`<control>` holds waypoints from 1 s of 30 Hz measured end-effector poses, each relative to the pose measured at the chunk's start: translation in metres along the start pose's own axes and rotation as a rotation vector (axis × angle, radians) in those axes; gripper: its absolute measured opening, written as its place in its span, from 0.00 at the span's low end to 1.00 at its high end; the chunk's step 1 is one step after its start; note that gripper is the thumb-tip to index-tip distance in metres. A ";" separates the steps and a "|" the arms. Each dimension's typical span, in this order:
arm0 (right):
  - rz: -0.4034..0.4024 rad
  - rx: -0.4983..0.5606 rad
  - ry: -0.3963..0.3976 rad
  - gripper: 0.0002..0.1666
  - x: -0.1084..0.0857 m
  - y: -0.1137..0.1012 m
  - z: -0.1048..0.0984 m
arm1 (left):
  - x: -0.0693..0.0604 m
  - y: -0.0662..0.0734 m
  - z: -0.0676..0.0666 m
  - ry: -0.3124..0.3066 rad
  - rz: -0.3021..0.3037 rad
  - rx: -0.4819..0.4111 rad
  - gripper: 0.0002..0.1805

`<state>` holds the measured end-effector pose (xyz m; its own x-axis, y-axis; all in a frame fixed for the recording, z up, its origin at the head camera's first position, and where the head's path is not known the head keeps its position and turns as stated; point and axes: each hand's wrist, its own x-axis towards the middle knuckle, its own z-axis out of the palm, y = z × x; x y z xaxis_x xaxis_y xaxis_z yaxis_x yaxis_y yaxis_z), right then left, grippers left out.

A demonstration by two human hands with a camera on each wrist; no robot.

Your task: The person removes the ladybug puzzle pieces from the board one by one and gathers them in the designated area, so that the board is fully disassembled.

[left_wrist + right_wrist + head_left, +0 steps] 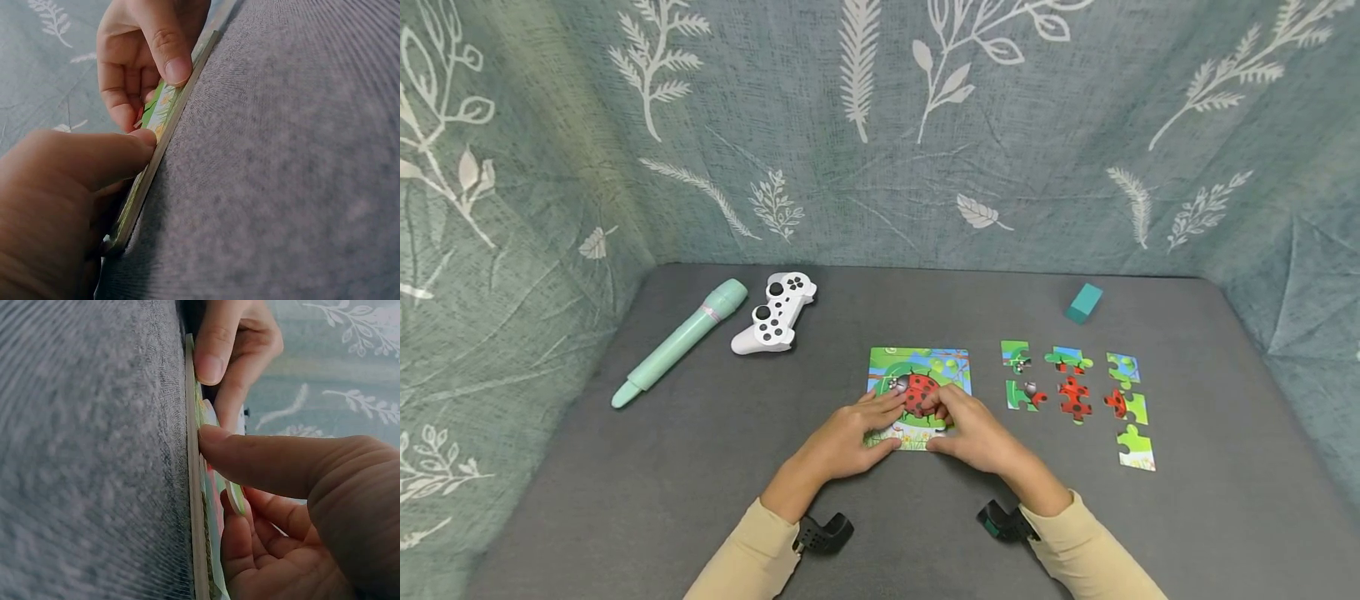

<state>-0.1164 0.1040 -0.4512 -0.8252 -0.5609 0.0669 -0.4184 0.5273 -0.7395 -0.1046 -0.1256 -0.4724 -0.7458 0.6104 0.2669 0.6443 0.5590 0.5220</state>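
Note:
A square ladybug puzzle board (951, 360) lies in front of me, partly covered by both hands. My left hand (856, 433) rests on its left side, fingers extended over the picture and thumb at the near edge. On the right side, my right hand (973, 429) has curled fingers around a small green-edged puzzle piece (235, 497), which stands tilted above the board in the right wrist view. The right thumb (178, 70) touches the near edge in the left wrist view. How the piece meets the board is partly hidden by the fingers.
Several loose puzzle pieces (1075, 398) lie in rows right of the board. Behind them is a teal block (1083, 303). A white game controller (775, 313) and a mint-green marker-shaped tube (680, 343) lie at the left. A patterned cloth (895, 208) hangs behind the table.

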 end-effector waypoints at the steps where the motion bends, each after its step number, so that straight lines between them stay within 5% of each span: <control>1: -0.002 0.000 0.000 0.23 0.000 0.000 0.000 | 0.000 0.000 0.000 -0.002 0.000 0.000 0.25; 16: -0.029 0.008 -0.040 0.22 0.000 0.006 -0.015 | 0.001 -0.001 0.002 0.040 -0.002 -0.017 0.27; 30: 0.125 0.004 0.037 0.24 -0.032 0.024 -0.064 | 0.001 -0.001 0.002 0.050 -0.049 -0.080 0.28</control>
<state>-0.1245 0.1756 -0.4281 -0.8843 -0.4669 -0.0008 -0.3103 0.5891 -0.7461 -0.1056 -0.1249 -0.4745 -0.7849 0.5533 0.2788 0.5928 0.5399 0.5975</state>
